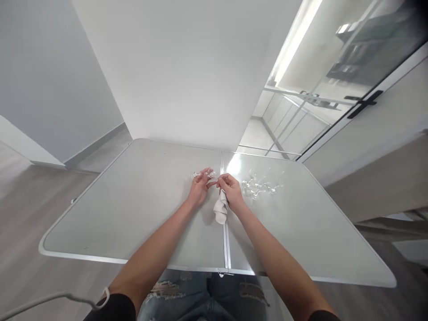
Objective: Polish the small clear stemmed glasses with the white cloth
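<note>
- gripping lightly, my left hand (pixel 199 191) has a clear piece (pixel 202 174) in bent fingers, just left of the table's seam (pixel 226 249).
- closed around a white cloth (pixel 220 213), my right hand (pixel 232 191) sits over and just right of the seam; the cloth's loose end droops across it, mostly to the left.
- with such a slim, smooth thing, i judge a slack hold could let it slip and drop beside the seam on the hard table (pixel 110 214).
- squeezing or twisting too hard might snap it, if it is as brittle as it looks.
- the dangling cloth could snag a thin part and tug it away from me.
- a careless sweep of my right wrist could scatter the heap of clear pieces (pixel 260 185), right of the seam.
- my fingers cover part of the clear piece, so its full shape is lost to me; glass or plastic, i cannot tell.
- whether my fingertips touch near the seam is unclear.
- the heap's see-through outlines blend together, too faint to count.
</note>
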A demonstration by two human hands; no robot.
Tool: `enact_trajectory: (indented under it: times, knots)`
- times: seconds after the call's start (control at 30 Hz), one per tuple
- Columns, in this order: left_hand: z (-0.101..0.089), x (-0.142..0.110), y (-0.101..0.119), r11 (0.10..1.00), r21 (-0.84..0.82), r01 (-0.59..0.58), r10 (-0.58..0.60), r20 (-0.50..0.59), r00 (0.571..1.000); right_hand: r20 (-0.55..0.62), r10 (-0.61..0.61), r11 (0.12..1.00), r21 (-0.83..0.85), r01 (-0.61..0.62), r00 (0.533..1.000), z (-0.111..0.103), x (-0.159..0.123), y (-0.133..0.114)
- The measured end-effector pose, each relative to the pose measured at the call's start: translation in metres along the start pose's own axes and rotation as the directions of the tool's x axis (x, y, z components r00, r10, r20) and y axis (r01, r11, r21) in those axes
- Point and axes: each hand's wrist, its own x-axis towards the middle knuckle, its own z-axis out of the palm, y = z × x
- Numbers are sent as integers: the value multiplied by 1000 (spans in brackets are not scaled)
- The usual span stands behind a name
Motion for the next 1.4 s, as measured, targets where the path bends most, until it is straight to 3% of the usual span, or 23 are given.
enact_trajectory:
  times: [0.13, 0.23, 0.33, 0.53, 0.67, 0.8, 0.93, 1.03, 1.13, 1.2, 1.27, 1.33, 1.4]
  knots:
    - [-2, 3, -1, 1000, -10, 11, -11, -16, 1000, 9, 60, 995, 84, -61, 998, -6, -2, 4]
    - [-6, 7, -2, 999, -40, 0, -2, -66, 998, -25, 117, 964, 244, -107, 993, -13, 0, 3]
    - [-11, 10, -1, 997, -69, -45, 38, -113, 993, 29, 159, 906, 392, -158, 987, -21, 2, -2]
    - [-11, 14, 2, 997, -64, -54, 40, -211, 977, 180, 206, 864, 428, -265, 962, -33, -2, -5]
    - [-10, 15, 2, 997, -45, -67, 54, -248, 967, 170, 204, 882, 396, -256, 964, -34, 1, 3]
    - [-13, 17, 2, 998, -21, -67, 60, -243, 968, 44, 169, 946, 273, -174, 985, -34, 4, 12]
    - [-15, 18, 3, 991, 2, -136, 133, -227, 965, -161, -28, 999, -43, 22, 987, -38, 4, 15]
    - [-14, 17, 2, 988, -5, -155, 150, -217, 965, -218, -315, 878, -437, 196, 924, -41, 1, 12]
    - [-13, 16, 1, 992, -1, -123, 121, -187, 975, -12, -489, 654, -667, 358, 872, -44, -1, 5]
    - [-13, 16, 0, 993, 5, -118, 117, -173, 978, 148, -510, 599, -646, 473, 847, -46, -2, 0]
    - [-14, 16, 1, 992, 1, -129, 127, -190, 974, 219, -526, 624, -557, 548, 822, -49, -3, -4]
    - [-14, 16, 1, 990, -13, -138, 132, -217, 967, 157, -531, 696, -479, 535, 833, -50, -5, -7]
    - [-14, 15, 2, 990, -26, -141, 132, -223, 966, -31, -481, 794, -439, 420, 876, -49, -7, -9]
